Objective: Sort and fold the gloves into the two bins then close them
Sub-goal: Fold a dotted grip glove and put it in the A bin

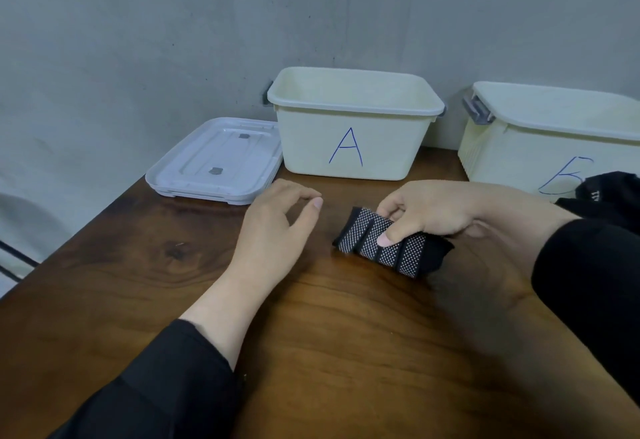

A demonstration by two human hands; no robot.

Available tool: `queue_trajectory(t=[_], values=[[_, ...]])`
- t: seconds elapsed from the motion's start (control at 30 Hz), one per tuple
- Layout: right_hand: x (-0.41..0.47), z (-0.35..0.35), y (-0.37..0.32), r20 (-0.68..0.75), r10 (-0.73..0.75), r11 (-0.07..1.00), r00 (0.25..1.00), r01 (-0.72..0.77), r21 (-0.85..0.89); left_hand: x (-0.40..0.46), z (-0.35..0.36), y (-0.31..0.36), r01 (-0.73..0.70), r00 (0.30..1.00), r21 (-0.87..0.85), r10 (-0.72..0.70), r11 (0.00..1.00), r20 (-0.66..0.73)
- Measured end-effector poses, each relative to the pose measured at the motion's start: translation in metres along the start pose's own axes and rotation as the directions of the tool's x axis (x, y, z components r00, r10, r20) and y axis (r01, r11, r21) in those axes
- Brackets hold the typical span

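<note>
A folded black glove with white dotted grip (pixel 384 248) lies on the wooden table (pixel 311 352), and my right hand (pixel 440 210) grips it from above with thumb and fingers. My left hand (pixel 277 224) hovers to its left, fingers loosely curled, holding nothing. Behind stands the cream bin marked A (pixel 349 134), open with no lid on it. The bin marked B (pixel 540 148) stands at the right with its lid on. Another black glove (pixel 609 193) lies in front of bin B, partly cut off by the frame edge.
A white lid (pixel 214 161) lies flat on the table, left of bin A. A grey wall (pixel 242 23) rises right behind the bins. The table's left edge runs diagonally at the lower left.
</note>
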State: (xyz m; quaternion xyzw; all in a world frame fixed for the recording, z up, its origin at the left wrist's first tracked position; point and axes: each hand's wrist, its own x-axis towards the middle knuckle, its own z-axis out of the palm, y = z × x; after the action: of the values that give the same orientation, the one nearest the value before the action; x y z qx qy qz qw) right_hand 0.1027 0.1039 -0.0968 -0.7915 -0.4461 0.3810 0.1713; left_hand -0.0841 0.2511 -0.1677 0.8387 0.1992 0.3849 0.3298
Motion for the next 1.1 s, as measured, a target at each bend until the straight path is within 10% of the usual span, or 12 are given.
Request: queue_trajectory(t=[0.3, 0.67, 1.1], values=[[-0.01, -0.056, -0.024, -0.135, -0.018, 0.896, 0.991, 0.076, 0.438, 0.037, -0.016, -0.034, -0.005, 0.987, 0.1, 0.022, 0.995, -0.161], [0.044, -0.126, -0.108, -0.437, 0.094, 0.849, 0.894, 0.158, 0.505, 0.099, -0.017, -0.067, -0.169, 0.966, 0.331, 0.222, 0.928, -0.13], [0.164, -0.112, -0.147, -0.339, 0.334, 0.896, 0.879, -0.186, 0.403, 0.118, -0.008, -0.069, -0.243, 0.963, 0.327, 0.267, 0.913, -0.029]])
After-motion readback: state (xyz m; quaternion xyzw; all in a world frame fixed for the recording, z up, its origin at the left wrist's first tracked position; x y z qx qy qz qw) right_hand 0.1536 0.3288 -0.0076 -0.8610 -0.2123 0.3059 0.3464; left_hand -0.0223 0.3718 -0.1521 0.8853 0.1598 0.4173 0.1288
